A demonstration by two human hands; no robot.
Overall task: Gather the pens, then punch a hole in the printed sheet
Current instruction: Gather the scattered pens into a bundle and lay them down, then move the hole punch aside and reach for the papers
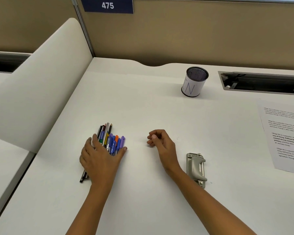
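A bunch of pens and pencils [111,140] lies side by side on the white desk [143,107], tips pointing away from me. My left hand [100,160] lies over the near part of the bunch, fingers and thumb curled around it. My right hand [159,141] rests on the desk to the right of the pens, fingers loosely curled, holding nothing. A grey metal hole punch [196,168] sits just right of my right wrist. The printed sheet [285,133] lies flat at the right edge, partly cut off by the frame.
A mesh pen cup [194,81] wrapped in white paper stands upright at the back of the desk. A recessed cable tray [261,83] runs along the back right. A cream side panel [41,82] borders the desk's left; tan partition walls stand behind.
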